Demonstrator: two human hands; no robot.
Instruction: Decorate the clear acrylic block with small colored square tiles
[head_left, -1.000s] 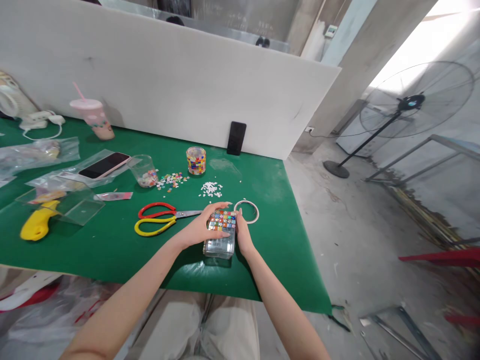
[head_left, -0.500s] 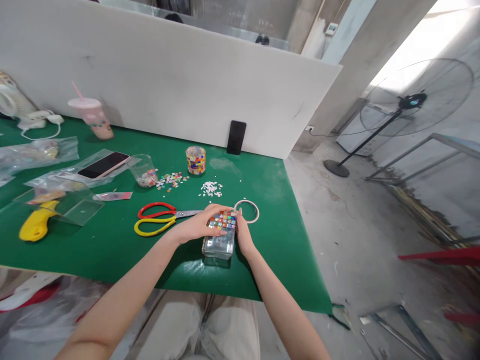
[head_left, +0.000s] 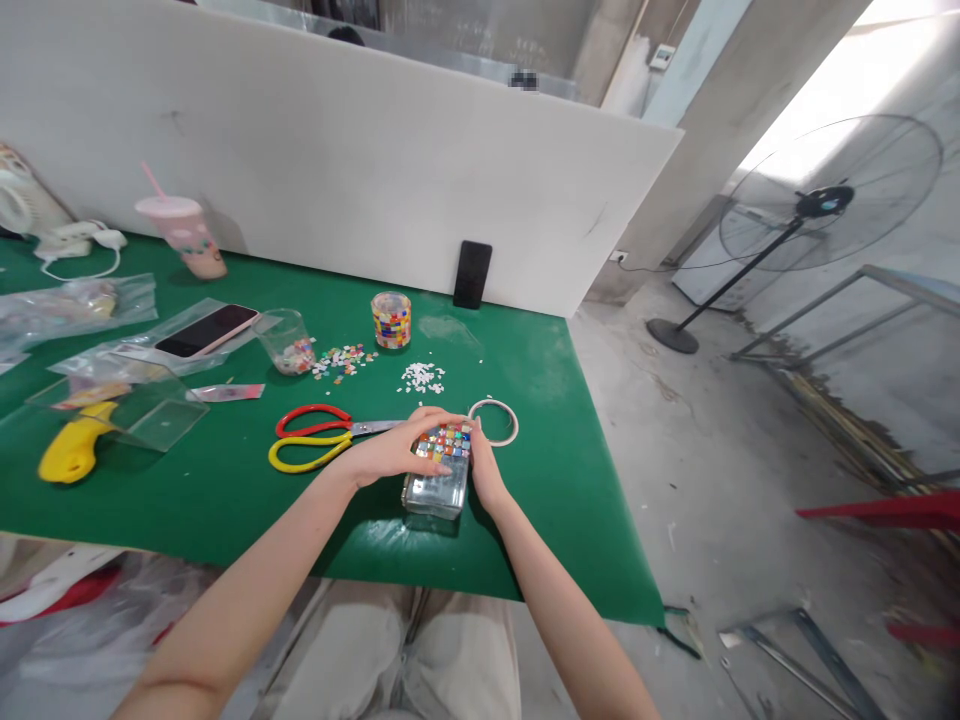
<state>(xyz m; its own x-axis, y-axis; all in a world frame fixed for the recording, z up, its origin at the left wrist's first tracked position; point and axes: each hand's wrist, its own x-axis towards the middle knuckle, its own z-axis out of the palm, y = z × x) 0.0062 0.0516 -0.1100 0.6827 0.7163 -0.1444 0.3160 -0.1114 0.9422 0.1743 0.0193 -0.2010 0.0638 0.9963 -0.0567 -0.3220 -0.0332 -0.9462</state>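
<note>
Between my hands is a clear box (head_left: 435,493), its far part covered in rows of small colourful mosaic tiles and its near part bare. My left hand (head_left: 401,450) wraps over it from the left, thumb across the face and fingers along the far edge. My right hand (head_left: 486,470) holds the right side, fingertips at the far right corner and partly hidden. A white ring (head_left: 516,425) lies just beyond my right fingers. Scissors (head_left: 311,453) with one red and one yellow handle lie left of the box, blades reaching behind my left hand.
White tile pieces (head_left: 422,377) and coloured pieces (head_left: 341,362) lie scattered beyond. A mosaic-covered cup (head_left: 391,322), a tipped plastic cup (head_left: 285,345), a leaning black phone (head_left: 472,275), another phone (head_left: 208,331), a yellow tool (head_left: 75,447) and a pink drink cup (head_left: 184,235) are on the green table.
The clear box has tilted slightly, its near end shifting a little to the left. Both hands stay in nearly the same place on it.
</note>
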